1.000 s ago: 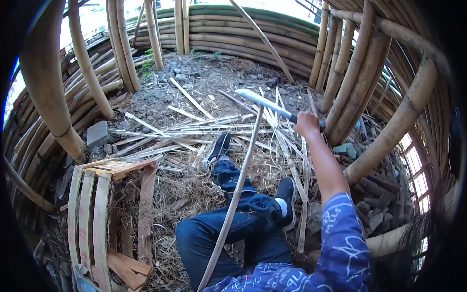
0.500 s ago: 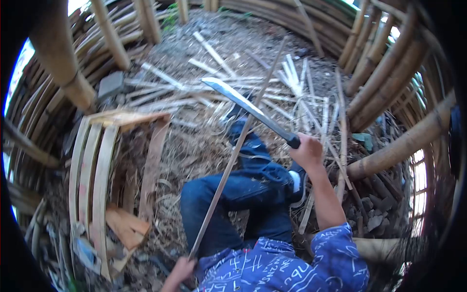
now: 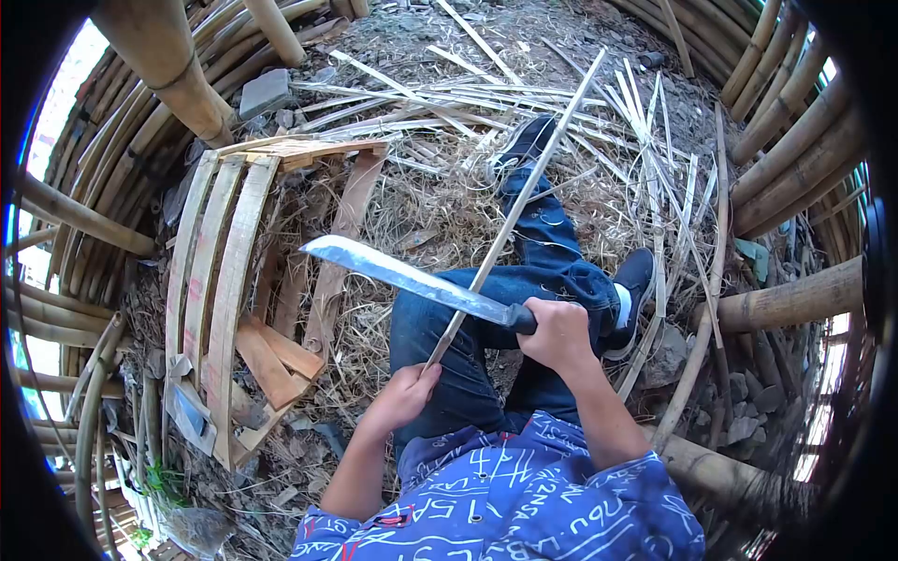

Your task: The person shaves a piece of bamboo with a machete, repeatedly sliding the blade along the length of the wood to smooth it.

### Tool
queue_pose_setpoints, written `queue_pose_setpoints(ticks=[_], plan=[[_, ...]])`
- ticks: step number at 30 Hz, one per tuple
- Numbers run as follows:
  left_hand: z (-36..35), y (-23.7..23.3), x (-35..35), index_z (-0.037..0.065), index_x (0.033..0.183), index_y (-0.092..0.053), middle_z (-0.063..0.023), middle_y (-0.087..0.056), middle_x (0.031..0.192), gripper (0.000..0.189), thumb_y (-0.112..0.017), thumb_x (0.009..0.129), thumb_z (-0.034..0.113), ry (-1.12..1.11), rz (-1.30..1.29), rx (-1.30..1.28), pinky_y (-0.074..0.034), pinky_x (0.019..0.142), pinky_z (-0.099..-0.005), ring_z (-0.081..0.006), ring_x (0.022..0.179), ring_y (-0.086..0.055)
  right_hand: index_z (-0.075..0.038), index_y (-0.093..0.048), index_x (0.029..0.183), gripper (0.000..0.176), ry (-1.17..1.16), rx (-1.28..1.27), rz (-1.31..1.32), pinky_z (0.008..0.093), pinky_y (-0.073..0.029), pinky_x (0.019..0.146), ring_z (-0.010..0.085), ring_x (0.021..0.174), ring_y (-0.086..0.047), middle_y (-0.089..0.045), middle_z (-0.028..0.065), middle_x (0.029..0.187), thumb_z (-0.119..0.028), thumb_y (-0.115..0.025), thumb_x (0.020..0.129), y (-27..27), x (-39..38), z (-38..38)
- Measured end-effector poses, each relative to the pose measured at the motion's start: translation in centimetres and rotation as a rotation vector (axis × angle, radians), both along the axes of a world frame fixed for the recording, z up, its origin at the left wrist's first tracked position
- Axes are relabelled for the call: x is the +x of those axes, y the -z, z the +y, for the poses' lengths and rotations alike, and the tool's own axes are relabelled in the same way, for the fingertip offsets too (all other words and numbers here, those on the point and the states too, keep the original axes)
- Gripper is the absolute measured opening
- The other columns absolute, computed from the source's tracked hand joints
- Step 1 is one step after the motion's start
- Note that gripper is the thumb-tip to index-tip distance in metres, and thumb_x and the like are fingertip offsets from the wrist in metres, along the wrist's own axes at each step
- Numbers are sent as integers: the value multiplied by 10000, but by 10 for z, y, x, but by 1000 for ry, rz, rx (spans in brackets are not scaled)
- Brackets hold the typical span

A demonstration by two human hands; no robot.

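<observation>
My right hand is closed around the black handle of a machete. Its long blade points left and lies across a bamboo strip, overlapping it in this view. Close to the strip's lower end, my left hand grips it over my thigh. From there the strip slants up and away to the right, past my bent leg in dark jeans. Its far end rises over a scatter of split strips.
A slatted wooden crate lies at left, with wood offcuts inside. Split bamboo strips cover the ground ahead. A grey block sits behind the crate. Bamboo poles and walls enclose the space; rocks lie at right.
The machete has come down and back along the strip, closer to my left hand. My left hand has moved up and right, still holding the strip. The view has shifted.
</observation>
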State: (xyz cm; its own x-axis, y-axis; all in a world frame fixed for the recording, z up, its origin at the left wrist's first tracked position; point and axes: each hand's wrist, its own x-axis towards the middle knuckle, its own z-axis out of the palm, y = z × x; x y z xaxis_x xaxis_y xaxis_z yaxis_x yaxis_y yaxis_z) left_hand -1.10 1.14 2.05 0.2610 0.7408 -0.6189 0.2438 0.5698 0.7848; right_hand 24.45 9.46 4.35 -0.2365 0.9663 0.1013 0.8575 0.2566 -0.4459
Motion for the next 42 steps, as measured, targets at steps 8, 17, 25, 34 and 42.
queue_pose_setpoints(ticks=[8, 17, 25, 34, 42], plan=[[1, -9, 5, -44, 849, -562, -53, -497, 616, 373, -457, 999, 281, -60, 246, 210, -399, 560, -347, -145, 597, -458, -91, -625, 733, 155, -43, -17, -85, 447, -514, 600, 349, 656, -647, -634, 147, 656, -228, -669, 678, 10, -3, 26], [7, 3, 0, 27, 758, -526, 9, -469, 594, 360, -465, 1008, 278, -134, 42, 45, -372, 501, -286, -84, 549, -435, -90, -639, 749, 172, -114, -58, -189, 432, -523, 614, 328, 664, -670, -656, 155, 675, -230, -668, 655, 31, -15, 51], [9, 7, -1, 53, 732, -506, 22, -472, 580, 334, -498, 994, 261, -152, 18, -59, -363, 453, -263, -66, 508, -436, -89, -630, 743, 231, -177, -95, -255, 425, -539, 652, 326, 724, -681, -670, 144, 714, -249, -729, 610, 44, -18, 72], [6, 14, 0, 16, 726, -505, -7, -482, 593, 348, -482, 994, 237, -140, 80, 53, -384, 523, -311, -106, 554, -434, -100, -631, 744, 237, -179, -42, -286, 403, -528, 619, 301, 693, -681, -663, 122, 689, -248, -739, 593, 47, -14, 79], [5, 16, -3, 14, 741, -513, -9, -486, 606, 342, -478, 995, 240, -129, 69, 67, -388, 535, -307, -107, 568, -438, -104, -622, 727, 240, -181, 10, -274, 404, -523, 621, 301, 687, -675, -657, 124, 682, -257, -741, 586, 51, -9, 84]])
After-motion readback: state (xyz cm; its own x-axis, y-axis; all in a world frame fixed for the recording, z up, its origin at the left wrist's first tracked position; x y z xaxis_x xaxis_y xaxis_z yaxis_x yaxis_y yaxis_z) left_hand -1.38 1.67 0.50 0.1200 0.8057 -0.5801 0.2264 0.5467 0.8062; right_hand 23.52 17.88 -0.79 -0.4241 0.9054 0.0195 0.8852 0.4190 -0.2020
